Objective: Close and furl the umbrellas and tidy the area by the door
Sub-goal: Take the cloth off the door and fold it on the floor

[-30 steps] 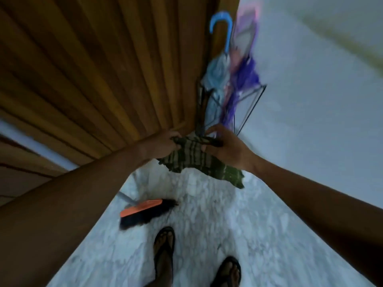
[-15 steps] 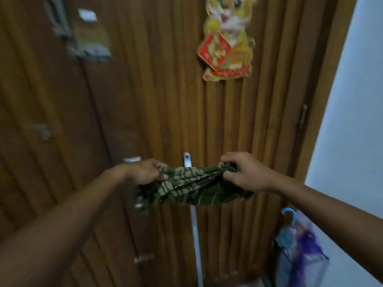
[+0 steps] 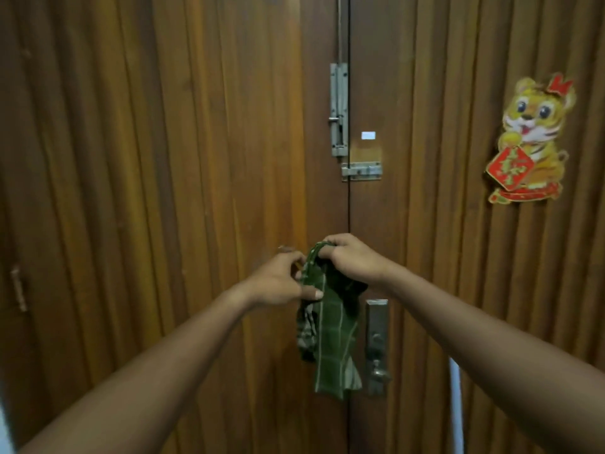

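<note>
A dark green checked cloth (image 3: 330,329) hangs down in front of the wooden double door (image 3: 196,158), just left of the door seam. My right hand (image 3: 352,260) grips the cloth's bunched top edge from above. Beside it, my left hand (image 3: 281,281) pinches the cloth's left edge between thumb and fingers. The cloth's lower end dangles free beside the metal lock plate (image 3: 377,345). No umbrella is in view.
A vertical slide bolt (image 3: 339,109) and a horizontal latch (image 3: 361,171) sit on the seam above my hands. A tiger decoration (image 3: 530,142) is stuck to the right door leaf. A hinge (image 3: 18,290) shows at far left.
The view rose from the floor and umbrella rack to the door's middle. The cloth, held stretched sideways between both hands, now hangs vertically with my hands close together at its top.
</note>
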Action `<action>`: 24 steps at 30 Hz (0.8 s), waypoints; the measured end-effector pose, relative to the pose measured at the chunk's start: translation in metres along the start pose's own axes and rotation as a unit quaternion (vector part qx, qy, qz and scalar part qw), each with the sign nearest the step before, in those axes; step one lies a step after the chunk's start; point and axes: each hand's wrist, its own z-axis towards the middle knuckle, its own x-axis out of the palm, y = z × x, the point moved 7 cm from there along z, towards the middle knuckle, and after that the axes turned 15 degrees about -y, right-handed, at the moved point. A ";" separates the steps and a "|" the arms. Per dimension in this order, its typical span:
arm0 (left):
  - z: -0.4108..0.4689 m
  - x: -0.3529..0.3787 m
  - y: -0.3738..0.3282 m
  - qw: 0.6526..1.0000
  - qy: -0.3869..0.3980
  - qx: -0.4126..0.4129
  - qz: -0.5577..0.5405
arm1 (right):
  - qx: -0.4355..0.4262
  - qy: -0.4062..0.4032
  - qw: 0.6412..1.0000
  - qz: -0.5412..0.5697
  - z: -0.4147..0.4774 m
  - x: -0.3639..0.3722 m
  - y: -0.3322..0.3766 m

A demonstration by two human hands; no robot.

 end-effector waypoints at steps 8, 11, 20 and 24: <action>0.010 -0.041 0.038 0.999 0.027 -0.029 -0.037 | -0.017 0.084 0.994 -0.073 0.016 0.010 0.010; 0.012 -0.035 0.048 0.996 0.046 -0.050 -0.062 | -0.032 0.110 0.992 -0.051 0.024 0.023 -0.011; 0.061 -0.023 0.092 0.994 -0.031 -0.055 -0.089 | -0.097 0.041 0.994 0.036 0.089 0.049 -0.054; 0.093 -0.042 0.099 0.977 -0.209 0.022 -0.031 | -0.153 -0.032 0.988 -0.001 0.121 0.049 -0.057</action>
